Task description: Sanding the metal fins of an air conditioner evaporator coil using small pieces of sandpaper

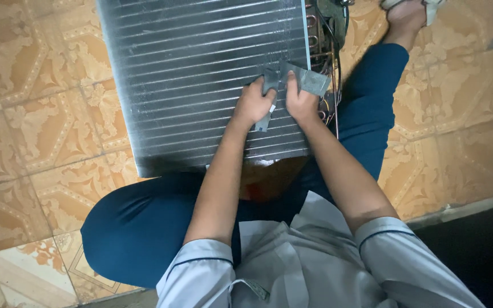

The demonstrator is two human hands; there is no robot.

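Observation:
A large silver finned coil panel lies flat on the tiled floor in front of my crossed legs. Both hands meet at its near right part. My left hand grips a strip of grey tape whose lower end hangs down past the fingers. My right hand pinches the other part of the same grey tape, a wider flap stretched toward the panel's right edge. The fingertips of both hands are partly hidden by the tape.
Copper tubes and dark wires run along the panel's right end. My blue-trousered legs frame the panel, a foot in a sandal at top right. Patterned tan floor tiles lie around; a dark strip lies at lower right.

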